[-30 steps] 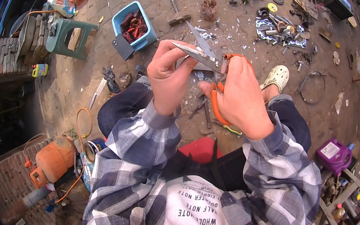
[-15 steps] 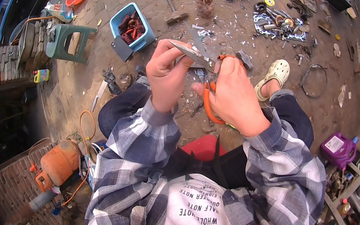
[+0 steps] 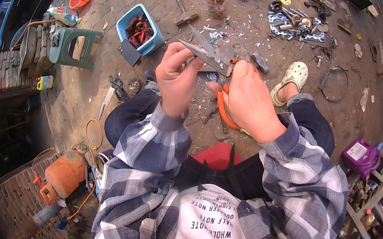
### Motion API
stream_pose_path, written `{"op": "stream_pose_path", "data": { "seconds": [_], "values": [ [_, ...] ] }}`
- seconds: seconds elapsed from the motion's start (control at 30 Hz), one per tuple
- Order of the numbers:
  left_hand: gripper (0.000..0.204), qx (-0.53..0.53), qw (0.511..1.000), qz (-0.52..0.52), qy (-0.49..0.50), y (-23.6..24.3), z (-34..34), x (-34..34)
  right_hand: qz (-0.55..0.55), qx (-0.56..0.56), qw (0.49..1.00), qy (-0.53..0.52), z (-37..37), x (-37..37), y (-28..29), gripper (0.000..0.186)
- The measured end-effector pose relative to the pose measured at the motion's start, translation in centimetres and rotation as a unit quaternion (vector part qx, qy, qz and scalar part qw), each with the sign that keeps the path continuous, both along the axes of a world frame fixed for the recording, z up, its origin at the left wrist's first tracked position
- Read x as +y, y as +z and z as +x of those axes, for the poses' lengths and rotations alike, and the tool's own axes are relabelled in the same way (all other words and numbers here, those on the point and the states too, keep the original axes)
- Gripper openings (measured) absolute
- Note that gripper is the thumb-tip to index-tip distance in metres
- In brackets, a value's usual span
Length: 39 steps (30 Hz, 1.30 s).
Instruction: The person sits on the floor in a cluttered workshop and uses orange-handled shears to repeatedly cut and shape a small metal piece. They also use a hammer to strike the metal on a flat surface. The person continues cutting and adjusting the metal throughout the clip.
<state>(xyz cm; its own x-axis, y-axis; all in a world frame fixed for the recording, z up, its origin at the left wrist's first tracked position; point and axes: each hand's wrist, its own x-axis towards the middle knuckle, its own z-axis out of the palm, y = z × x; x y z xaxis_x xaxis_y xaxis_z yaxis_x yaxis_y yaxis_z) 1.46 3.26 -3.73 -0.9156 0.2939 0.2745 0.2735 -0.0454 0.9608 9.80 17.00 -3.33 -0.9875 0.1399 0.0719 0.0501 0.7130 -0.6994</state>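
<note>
My right hand [image 3: 251,101] is closed around the orange handles [image 3: 223,107] of a pair of scissors. The metal blades [image 3: 203,57] stand apart and point up and left, away from my body. Beside the nearer blade, my left hand [image 3: 178,78] has its thumb and fingers pinched together. A thin grey edge shows under that blade by the left thumb, but what the fingers grip is mostly hidden. Both hands are raised above the ground, between my knees.
A blue tub [image 3: 156,42] with dark red contents stands ahead left, near a hammer [image 3: 187,18] and a green stool [image 3: 71,47]. Metal parts [image 3: 294,26] lie far right. A knife [image 3: 105,101] lies left of my leg, and an orange gas cylinder [image 3: 65,170] stands behind it.
The scissors have turned slightly, and the farther blade shows more clearly. Both hands keep nearly the same place and grip.
</note>
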Motion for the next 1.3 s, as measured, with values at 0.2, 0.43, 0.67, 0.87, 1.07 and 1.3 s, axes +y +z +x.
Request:
{"op": "stream_pose_path", "data": {
  "seconds": [0.2, 0.43, 0.67, 0.87, 1.07, 1.3],
  "values": [
    [0.011, 0.029, 0.999, -0.033, -0.004, 0.7, -0.1, 0.1, 0.006, 0.070, 0.998, -0.002, -0.6, 0.5, 0.4, 0.054],
    [0.012, 0.025, 0.999, -0.043, -0.002, 0.6, -0.2, 0.0, -0.028, 0.031, 0.999, 0.006, -0.2, 0.2, 0.4, 0.053],
    [0.010, -0.026, 0.999, -0.031, -0.006, 0.4, -0.3, -0.2, 0.011, -0.014, 1.000, -0.004, -0.2, -0.2, 0.1, 0.057],
    [0.010, -0.087, 0.996, 0.023, -0.028, -0.1, -0.5, -0.2, 0.022, -0.016, 0.999, -0.017, -0.3, -0.2, 0.3, 0.056],
    [0.011, -0.146, 0.984, 0.076, -0.061, -0.2, -0.8, -0.2, -0.049, -0.016, 0.999, 0.010, -0.6, 0.1, 0.2, 0.059],
    [0.011, -0.091, 0.993, 0.054, -0.050, -0.1, -0.7, -0.1, -0.085, -0.060, 0.995, 0.012, -0.4, 0.0, 0.9, 0.058]
  ]
}}
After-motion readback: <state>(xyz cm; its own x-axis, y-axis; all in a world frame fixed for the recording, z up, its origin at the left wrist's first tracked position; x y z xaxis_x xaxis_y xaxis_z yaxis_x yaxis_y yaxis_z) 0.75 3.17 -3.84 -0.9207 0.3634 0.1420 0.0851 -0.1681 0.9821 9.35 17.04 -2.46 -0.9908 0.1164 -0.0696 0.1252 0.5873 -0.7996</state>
